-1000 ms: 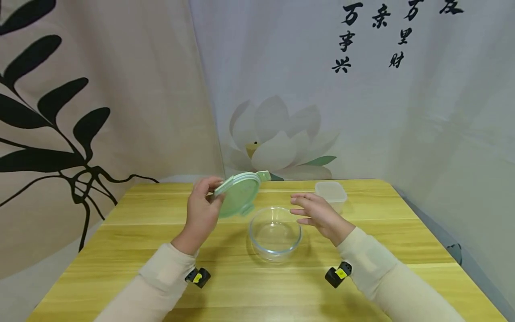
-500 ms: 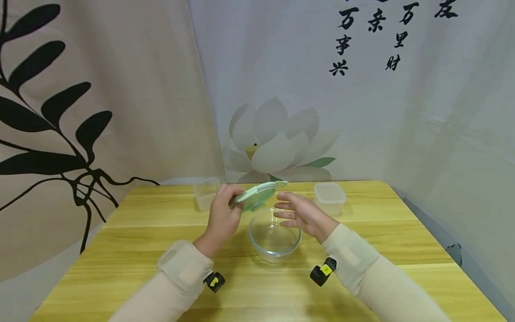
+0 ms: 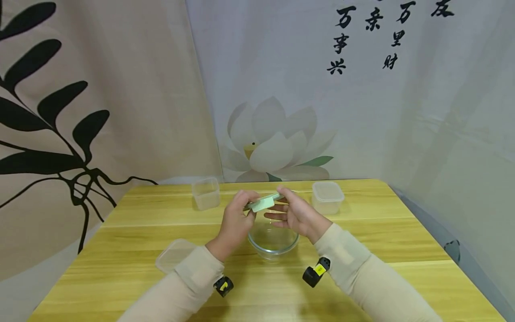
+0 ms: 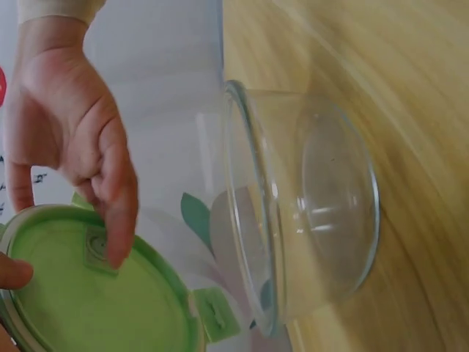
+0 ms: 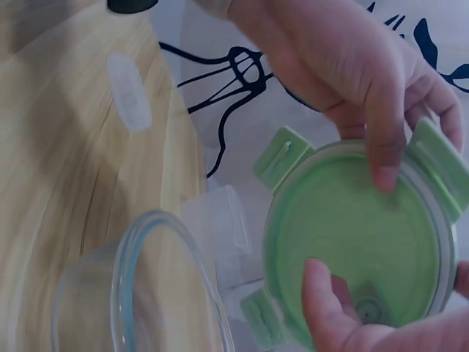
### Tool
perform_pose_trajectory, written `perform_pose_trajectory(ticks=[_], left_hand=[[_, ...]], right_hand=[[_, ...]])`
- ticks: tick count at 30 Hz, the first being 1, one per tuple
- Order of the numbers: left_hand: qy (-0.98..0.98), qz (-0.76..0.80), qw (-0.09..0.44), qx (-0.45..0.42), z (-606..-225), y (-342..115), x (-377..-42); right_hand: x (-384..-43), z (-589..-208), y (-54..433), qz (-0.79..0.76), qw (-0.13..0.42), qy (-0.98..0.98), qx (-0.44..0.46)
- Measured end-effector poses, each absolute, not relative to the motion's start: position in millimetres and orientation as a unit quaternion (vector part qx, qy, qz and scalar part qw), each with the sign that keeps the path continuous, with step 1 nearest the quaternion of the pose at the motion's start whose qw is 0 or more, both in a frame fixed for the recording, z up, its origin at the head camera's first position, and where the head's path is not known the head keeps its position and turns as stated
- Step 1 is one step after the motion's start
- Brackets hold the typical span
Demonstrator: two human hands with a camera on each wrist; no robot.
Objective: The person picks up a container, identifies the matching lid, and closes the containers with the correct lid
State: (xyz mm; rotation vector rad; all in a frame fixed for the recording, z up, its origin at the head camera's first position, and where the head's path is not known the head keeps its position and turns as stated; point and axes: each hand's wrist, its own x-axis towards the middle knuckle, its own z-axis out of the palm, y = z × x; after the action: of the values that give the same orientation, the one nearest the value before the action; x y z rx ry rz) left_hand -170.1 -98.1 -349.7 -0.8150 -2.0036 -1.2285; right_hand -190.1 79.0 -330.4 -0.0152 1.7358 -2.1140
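Note:
A round green snap-lock lid (image 3: pixel 263 204) is held tilted above the clear round glass bowl (image 3: pixel 271 251) in the head view. My left hand (image 3: pixel 236 219) grips its left edge, thumb on one face and fingers behind. At the opposite edge my right hand (image 3: pixel 301 215) pinches the lid, its thumb on the face and the other fingers spread below. The right wrist view shows the lid (image 5: pixel 352 227) face-on with its locking tabs sticking out. The bowl (image 4: pixel 315 198) stands on the table apart from the lid, partly hidden by my right fingers in the head view.
An uncovered clear plastic tub (image 3: pixel 206 194) stands at the back left. Another plastic tub (image 3: pixel 327 197), covered, is at the back right. A flat translucent lid (image 3: pixel 174 256) lies beside my left sleeve on the wooden table (image 3: pixel 382 268). A printed curtain (image 3: pixel 362 134) hangs behind.
My left hand has brought the green lid rightward over the bowl and turned it. My right hand has moved left and taken the lid's other edge. The left tub and flat lid have come into sight.

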Motion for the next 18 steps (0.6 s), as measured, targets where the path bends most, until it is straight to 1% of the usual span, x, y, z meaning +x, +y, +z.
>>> perform_pose_trajectory(ticks=[4, 11, 18], left_hand=[[-0.768, -0.466, 0.311, -0.311, -354, -95, -169], [-0.789, -0.443, 0.293, -0.309, -362, -94, -169], [-0.814, -0.420, 0.278, -0.288, -365, -94, -169]], right_hand=[[-189, -331, 79, -0.776, 0.197, 0.599, 0.004], [-190, -331, 82, -0.801, 0.192, 0.567, -0.004], [-188, -331, 82, -0.817, 0.187, 0.545, -0.012]])
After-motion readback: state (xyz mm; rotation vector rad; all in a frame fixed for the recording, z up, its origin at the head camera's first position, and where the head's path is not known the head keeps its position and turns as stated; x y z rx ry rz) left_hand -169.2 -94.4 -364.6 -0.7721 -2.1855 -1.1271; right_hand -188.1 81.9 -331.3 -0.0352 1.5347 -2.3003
